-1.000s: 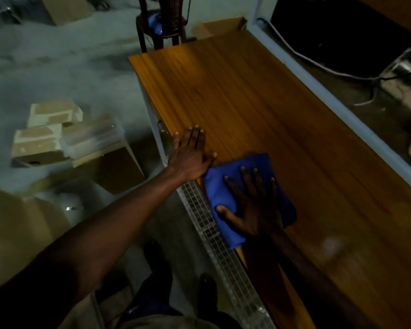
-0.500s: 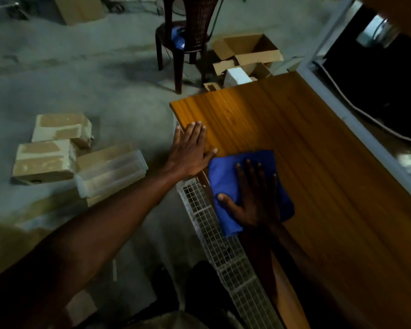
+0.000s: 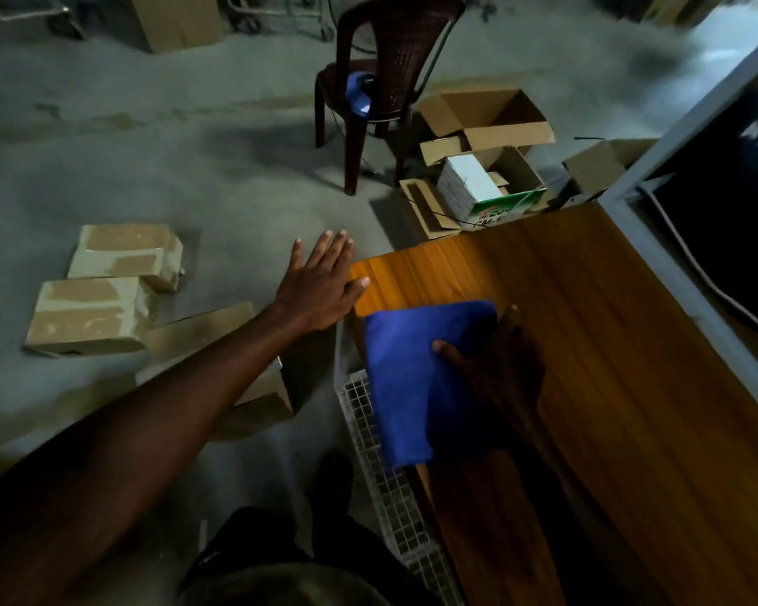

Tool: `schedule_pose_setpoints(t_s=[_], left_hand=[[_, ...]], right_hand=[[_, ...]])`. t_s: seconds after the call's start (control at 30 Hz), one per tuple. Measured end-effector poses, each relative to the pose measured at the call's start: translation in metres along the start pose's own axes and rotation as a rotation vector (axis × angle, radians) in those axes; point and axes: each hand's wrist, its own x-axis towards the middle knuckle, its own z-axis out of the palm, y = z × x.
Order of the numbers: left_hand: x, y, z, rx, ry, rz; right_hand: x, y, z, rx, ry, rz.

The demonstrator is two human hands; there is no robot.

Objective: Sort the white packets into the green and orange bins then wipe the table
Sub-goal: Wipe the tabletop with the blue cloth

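A folded blue cloth [image 3: 412, 378] lies on the wooden table [image 3: 609, 387] near its far left corner, part of it hanging over the left edge. My right hand [image 3: 499, 365] presses flat on the cloth's right side, thumb on the fabric. My left hand [image 3: 320, 286] is spread flat with straight fingers at the table's corner, mostly beyond the edge above the floor, its thumb touching the corner. No white packets or green and orange bins are in view.
A white wire rack [image 3: 386, 474] runs along the table's left side. Cardboard boxes [image 3: 106, 290] lie on the floor at left. A dark plastic chair [image 3: 381, 80] and open cartons [image 3: 486, 137] stand past the table's far end. A grey frame [image 3: 692, 299] borders the right.
Both hands and the cloth have travelled along the table to its far corner. My left hand has slid off the surface past the corner. The cloth now overhangs the left edge.
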Motion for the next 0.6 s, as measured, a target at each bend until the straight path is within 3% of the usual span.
schedule_pose_setpoints(t_s=[0.13,0.3,0.47,0.6], left_hand=[[0.01,-0.007,0.001,-0.045,-0.013,0.001],[0.016,-0.022,0.002,-0.072,-0.049,0.013],[0.01,-0.057,-0.003,-0.096,-0.026,-0.009],[-0.008,-0.095,-0.015,-0.18,0.026,-0.037]], right_hand=[[0.023,-0.013,-0.005,0.097,-0.183,0.105],[0.035,-0.029,-0.004,0.11,-0.234,-0.02],[0.04,-0.059,-0.001,0.454,-0.33,-0.144],[0.039,-0.107,0.015,0.598,-0.437,-0.112]])
